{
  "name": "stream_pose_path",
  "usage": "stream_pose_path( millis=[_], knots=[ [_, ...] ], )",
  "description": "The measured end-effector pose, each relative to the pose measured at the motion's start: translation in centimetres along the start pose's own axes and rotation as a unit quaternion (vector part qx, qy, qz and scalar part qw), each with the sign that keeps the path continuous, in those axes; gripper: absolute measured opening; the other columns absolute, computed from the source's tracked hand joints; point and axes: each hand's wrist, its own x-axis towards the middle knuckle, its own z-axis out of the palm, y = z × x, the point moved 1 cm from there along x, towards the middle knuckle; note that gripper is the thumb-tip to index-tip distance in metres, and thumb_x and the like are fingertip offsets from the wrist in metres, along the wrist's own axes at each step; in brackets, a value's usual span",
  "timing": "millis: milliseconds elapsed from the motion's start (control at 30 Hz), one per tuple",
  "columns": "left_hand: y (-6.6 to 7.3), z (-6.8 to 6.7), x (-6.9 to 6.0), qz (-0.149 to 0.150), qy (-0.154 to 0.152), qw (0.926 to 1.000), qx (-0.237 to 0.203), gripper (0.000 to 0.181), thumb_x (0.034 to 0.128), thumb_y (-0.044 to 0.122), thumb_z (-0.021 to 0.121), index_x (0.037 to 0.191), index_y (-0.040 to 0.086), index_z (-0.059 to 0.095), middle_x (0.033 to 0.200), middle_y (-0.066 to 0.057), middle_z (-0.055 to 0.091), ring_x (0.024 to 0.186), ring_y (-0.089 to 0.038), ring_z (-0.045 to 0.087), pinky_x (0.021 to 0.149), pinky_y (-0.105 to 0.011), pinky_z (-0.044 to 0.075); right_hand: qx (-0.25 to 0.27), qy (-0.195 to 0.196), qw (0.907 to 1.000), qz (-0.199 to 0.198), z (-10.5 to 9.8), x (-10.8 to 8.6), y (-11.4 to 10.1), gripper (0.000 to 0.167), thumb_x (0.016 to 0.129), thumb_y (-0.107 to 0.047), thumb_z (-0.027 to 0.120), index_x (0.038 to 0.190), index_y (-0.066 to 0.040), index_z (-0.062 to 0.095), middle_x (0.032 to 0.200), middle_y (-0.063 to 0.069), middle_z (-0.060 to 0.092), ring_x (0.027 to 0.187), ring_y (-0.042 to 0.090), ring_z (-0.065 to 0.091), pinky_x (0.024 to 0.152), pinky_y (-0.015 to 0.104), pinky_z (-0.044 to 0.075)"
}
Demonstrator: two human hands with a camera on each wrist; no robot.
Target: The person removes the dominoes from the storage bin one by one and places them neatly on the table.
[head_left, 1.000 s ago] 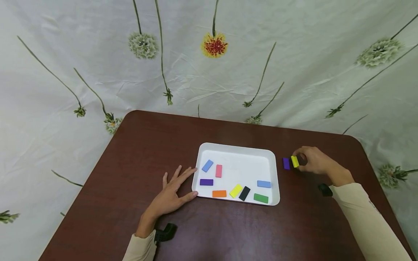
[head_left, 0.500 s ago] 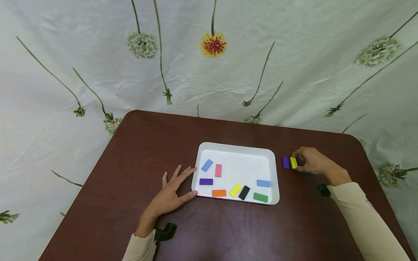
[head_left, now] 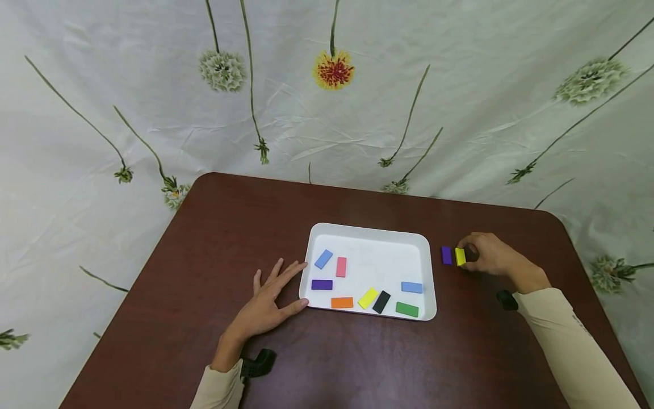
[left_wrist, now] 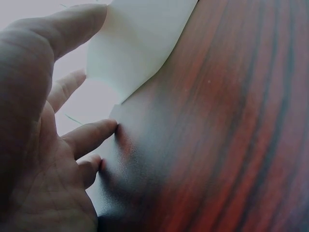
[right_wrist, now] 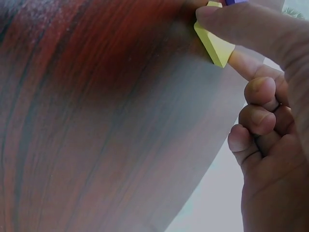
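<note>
My right hand (head_left: 491,253) pinches a yellow block (head_left: 460,257) by its two ends, between thumb and index finger, right of the tray. In the right wrist view the yellow block (right_wrist: 217,46) is between those fingertips, with the other fingers curled in. Just left of it a purple block (head_left: 447,255) lies on the table, a narrow gap between them. My left hand (head_left: 263,309) is spread out, its thumb and a fingertip touching the left side of the white tray (head_left: 368,230). The left wrist view shows the thumb against the tray wall (left_wrist: 140,43).
Several coloured blocks lie in the tray, among them a pink block (head_left: 341,267), an orange block (head_left: 342,303), a black block (head_left: 381,302) and a green block (head_left: 407,309). The brown table (head_left: 245,227) ends at a flowered cloth (head_left: 286,113) behind it.
The yellow block in my right hand has come down slightly beside the purple block. My left hand stays at the tray, and the blocks in the tray keep their places.
</note>
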Motion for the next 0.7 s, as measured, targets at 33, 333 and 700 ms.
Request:
stream_pose_path(
  millis=[33, 333, 700],
  knots=[
    [0.0, 0.0, 0.0, 0.0, 0.0, 1.0, 0.0, 0.075, 0.0895, 0.046, 0.073, 0.155, 0.038, 0.036, 0.161, -0.01, 0.035, 0.155, -0.041, 0.009, 0.111, -0.073, -0.011, 0.0, 0.0, 1.0, 0.002, 0.0, 0.0, 0.0, 0.04, 0.077, -0.013, 0.083, 0.108, 0.006, 0.068, 0.077, 0.001, 0.046, 0.075, 0.017, 0.045, 0.064, 0.031, 0.037],
    [-0.1, 0.0, 0.0, 0.0, 0.003, 1.0, 0.001, 0.076, 0.0893, 0.046, 0.073, 0.155, 0.037, 0.036, 0.161, -0.01, 0.036, 0.155, -0.04, 0.009, 0.111, -0.073, -0.01, -0.004, 0.012, 0.9999, 0.003, 0.1, 0.1, 0.1, 0.041, 0.077, -0.013, 0.083, 0.11, 0.006, 0.067, 0.077, 0.001, 0.047, 0.075, 0.017, 0.046, 0.065, 0.031, 0.038],
    [0.0, 0.0, -0.1, -0.002, 0.002, 1.0, -0.001, 0.076, 0.0891, 0.046, 0.073, 0.155, 0.036, 0.036, 0.161, -0.01, 0.036, 0.155, -0.039, 0.009, 0.111, -0.072, -0.011, -0.004, 0.038, 0.9993, -0.005, -1.0, 0.2, -1.2, 0.043, 0.076, -0.013, 0.084, 0.111, 0.006, 0.067, 0.075, 0.001, 0.045, 0.075, 0.017, 0.046, 0.066, 0.032, 0.04]
  ],
)
